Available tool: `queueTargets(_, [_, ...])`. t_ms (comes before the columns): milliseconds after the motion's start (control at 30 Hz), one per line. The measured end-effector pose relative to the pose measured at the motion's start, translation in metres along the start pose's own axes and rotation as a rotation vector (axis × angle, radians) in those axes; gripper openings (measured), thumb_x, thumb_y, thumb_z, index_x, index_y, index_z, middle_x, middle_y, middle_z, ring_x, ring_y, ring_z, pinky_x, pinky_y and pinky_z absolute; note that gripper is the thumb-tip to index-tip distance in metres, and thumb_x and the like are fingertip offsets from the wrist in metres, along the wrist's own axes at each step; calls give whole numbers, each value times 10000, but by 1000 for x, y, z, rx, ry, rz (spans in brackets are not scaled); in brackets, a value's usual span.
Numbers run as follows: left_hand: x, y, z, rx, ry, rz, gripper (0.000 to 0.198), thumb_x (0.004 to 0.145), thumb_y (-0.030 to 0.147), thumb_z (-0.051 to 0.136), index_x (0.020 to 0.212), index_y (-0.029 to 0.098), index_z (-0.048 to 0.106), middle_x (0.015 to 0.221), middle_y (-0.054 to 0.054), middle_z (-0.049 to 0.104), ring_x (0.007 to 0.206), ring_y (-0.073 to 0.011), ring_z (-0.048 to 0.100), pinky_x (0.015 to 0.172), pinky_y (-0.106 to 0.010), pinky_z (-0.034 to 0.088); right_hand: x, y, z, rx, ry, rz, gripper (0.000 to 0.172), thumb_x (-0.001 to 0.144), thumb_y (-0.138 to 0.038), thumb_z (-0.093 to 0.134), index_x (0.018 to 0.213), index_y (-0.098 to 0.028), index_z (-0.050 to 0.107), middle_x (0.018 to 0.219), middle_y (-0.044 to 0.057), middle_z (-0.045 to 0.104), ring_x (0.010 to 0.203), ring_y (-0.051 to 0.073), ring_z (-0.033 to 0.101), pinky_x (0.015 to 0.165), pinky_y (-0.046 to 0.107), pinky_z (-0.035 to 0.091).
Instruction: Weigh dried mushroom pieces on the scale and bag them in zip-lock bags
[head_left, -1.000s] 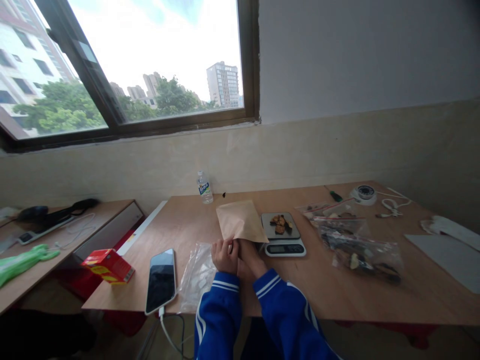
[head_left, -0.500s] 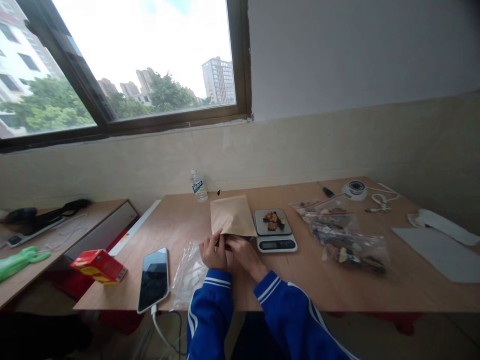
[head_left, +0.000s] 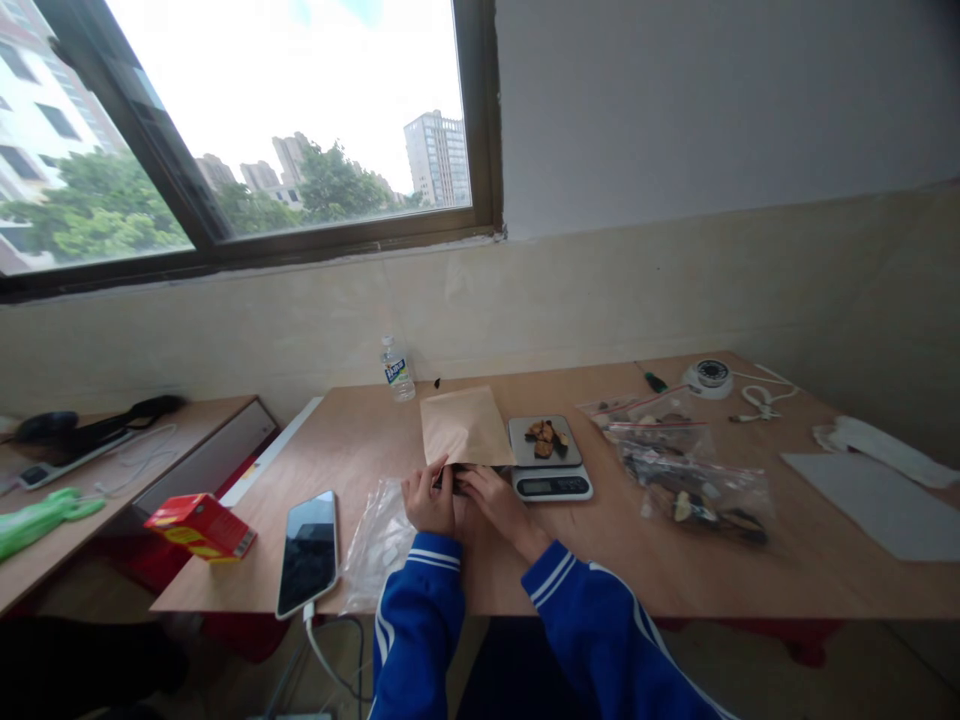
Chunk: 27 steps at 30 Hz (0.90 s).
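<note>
Right now a brown paper envelope (head_left: 465, 428) lies on the wooden table (head_left: 750, 575), its near edge pinched by both hands. The left hand (head_left: 429, 498) and the right hand (head_left: 489, 498) sit close together, fingertips closed on that edge; whether the mouth of the envelope is open I cannot tell. Both wrists wear blue sleeves (head_left: 420, 600) with white stripes.

At 3 o'clock from the envelope, just beside it, stands a small digital scale (head_left: 549, 458) with dark and brown pieces on its plate. Farther toward 3 o'clock lie clear zip bags (head_left: 686, 475) holding dark bits. At 7 o'clock of the hands rests an empty clear plastic bag (head_left: 377, 545), and beyond it a phone (head_left: 308, 552) on a white cable. A water bottle (head_left: 395, 370) stands at 11 o'clock near the wall. A red box (head_left: 199, 525) sits at 9 o'clock, off the table's corner.
</note>
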<state>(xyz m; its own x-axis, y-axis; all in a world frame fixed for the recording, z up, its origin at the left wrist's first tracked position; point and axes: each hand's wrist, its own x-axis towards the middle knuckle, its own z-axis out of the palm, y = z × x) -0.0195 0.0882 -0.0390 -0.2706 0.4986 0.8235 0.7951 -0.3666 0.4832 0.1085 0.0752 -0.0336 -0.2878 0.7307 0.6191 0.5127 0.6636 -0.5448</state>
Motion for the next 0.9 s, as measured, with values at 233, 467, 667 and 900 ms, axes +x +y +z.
queueTargets(233, [0, -2, 1, 27, 35, -37, 183, 831, 321, 554, 906, 229, 694, 737, -30, 648, 673, -158, 534, 672, -304, 400, -11, -2, -13, -34, 44, -143, 242, 927, -196, 412, 1066, -216, 609, 1070, 56, 628, 1046, 164, 576, 911, 338, 512])
queueTargets(467, [2, 4, 0, 18, 56, -55, 177, 829, 328, 550, 894, 237, 688, 725, -22, 636, 659, -163, 519, 643, -307, 386, -29, 23, -57, -285, 381, -74, 235, 901, -236, 497, 1099, -239, 623, 994, 51, 667, 961, 184, 603, 879, 359, 471])
queueTargets(667, [4, 6, -3, -10, 35, -55, 163, 824, 334, 556, 878, 241, 678, 730, -20, 638, 615, -156, 496, 658, -317, 376, -20, 52, -59, -485, 398, 123, 221, 908, -279, 477, 976, -246, 685, 980, 65, 637, 925, 222, 555, 834, 392, 438])
queueTargets(900, [4, 7, -2, -19, 34, -67, 158, 820, 330, 562, 871, 239, 680, 738, -19, 647, 606, -150, 484, 673, -318, 378, -19, 60, -52, -317, 390, 201, 283, 920, -314, 433, 1079, -215, 645, 1001, 74, 595, 939, 217, 552, 843, 382, 459])
